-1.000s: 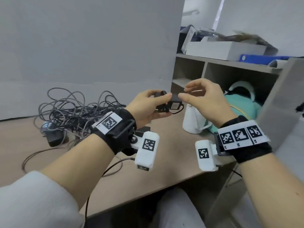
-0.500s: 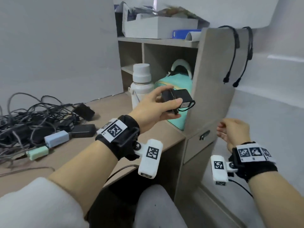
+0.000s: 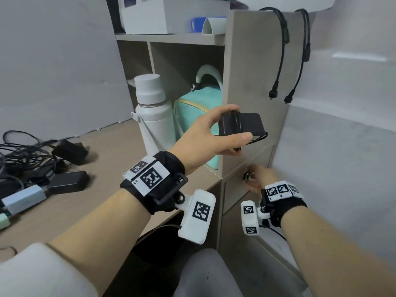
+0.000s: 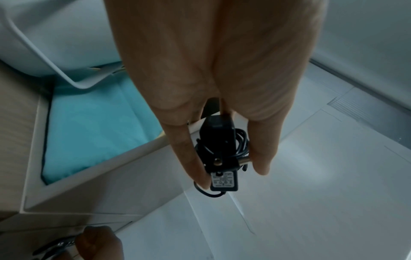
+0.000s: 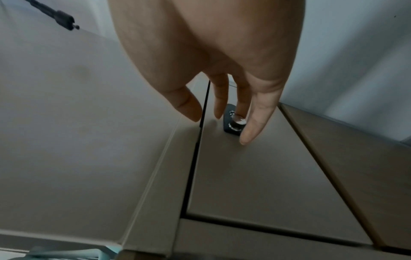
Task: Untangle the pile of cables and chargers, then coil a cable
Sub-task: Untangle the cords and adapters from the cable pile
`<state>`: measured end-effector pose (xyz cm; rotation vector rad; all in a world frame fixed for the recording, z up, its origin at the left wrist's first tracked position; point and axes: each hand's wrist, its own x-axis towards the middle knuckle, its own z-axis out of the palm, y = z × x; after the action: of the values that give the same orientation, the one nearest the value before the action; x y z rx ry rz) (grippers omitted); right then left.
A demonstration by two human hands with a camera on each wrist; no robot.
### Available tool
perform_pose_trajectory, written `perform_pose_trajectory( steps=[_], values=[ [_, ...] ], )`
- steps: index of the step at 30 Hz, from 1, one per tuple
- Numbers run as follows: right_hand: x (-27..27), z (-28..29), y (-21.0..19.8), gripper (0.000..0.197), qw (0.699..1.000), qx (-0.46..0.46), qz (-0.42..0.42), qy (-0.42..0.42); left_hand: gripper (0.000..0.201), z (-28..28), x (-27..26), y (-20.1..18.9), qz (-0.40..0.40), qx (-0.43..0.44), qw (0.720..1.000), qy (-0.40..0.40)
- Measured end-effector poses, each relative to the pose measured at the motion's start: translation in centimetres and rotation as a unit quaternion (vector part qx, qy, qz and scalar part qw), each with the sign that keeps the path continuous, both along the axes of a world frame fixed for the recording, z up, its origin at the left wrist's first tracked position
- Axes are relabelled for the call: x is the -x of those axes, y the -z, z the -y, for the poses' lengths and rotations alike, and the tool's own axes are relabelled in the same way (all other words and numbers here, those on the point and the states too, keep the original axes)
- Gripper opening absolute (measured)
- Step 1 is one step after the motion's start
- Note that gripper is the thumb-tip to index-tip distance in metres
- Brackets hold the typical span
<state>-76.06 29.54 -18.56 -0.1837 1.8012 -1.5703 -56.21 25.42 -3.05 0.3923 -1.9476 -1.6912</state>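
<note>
My left hand [image 3: 237, 125] holds up a black charger [image 3: 250, 125] with its thin cable wound around the body, thumb on one side and fingers on the other. The left wrist view shows the same charger [image 4: 220, 140] pinched between my fingers [image 4: 262, 158], its label facing the camera. My right hand [image 3: 251, 179] is lower, at a small round knob [image 3: 248, 175] on the cabinet drawer front. In the right wrist view the fingers [image 5: 251, 126] are stretched out around the knob [image 5: 237, 121], one fingertip touching it. The tangled cable pile [image 3: 25, 159] lies far left on the desk.
On the desk [image 3: 96, 200] beside the pile lie a black adapter [image 3: 68, 182], a pale blue one [image 3: 23, 198] and a green one [image 3: 4, 220]. The open shelf holds a white bottle [image 3: 153, 112] and a teal bag [image 3: 197, 116]. Two black cables [image 3: 278, 61] hang over the cabinet side.
My right hand let go of the charger, dropped to the right and reached the drawer knob. My left hand carried the wound charger rightward past the desk edge. The view swung right.
</note>
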Motion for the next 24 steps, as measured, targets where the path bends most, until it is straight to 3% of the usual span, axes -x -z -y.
perform_pose_trajectory(
  steps=[4, 5, 7, 9, 12, 16, 24],
  values=[
    [0.0, -0.6, 0.4, 0.020, 0.999, -0.043, -0.009, -0.006, 0.059, 0.3, 0.1, 0.2, 0.001, -0.006, 1.000, -0.004],
    [0.1, -0.7, 0.4, 0.031, 0.999, -0.048, -0.005, 0.008, 0.059, 0.3, 0.1, 0.3, -0.001, -0.005, 1.000, -0.005],
    [0.5, -0.9, 0.9, 0.075, 0.996, -0.073, 0.004, 0.046, 0.059, 0.2, 0.2, 0.5, -0.004, -0.001, 1.000, -0.011],
    [0.5, -1.3, 0.9, 0.088, 0.992, -0.104, -0.021, 0.069, 0.060, -0.1, 0.4, 0.7, -0.006, 0.006, 1.000, -0.021],
    [0.0, -2.1, 0.7, 0.078, 0.988, -0.137, -0.045, 0.047, 0.062, -0.5, 0.8, 1.0, -0.012, 0.017, 0.999, -0.040],
    [-0.2, -3.5, 0.6, 0.035, 0.988, -0.122, -0.086, 0.028, 0.063, -1.1, 1.2, 1.1, -0.024, 0.019, 0.998, -0.058],
    [0.1, -9.5, 0.1, 0.041, 0.982, -0.159, -0.088, 0.042, 0.065, -2.8, 1.7, 1.8, -0.033, -0.008, 0.995, -0.097]
  ],
)
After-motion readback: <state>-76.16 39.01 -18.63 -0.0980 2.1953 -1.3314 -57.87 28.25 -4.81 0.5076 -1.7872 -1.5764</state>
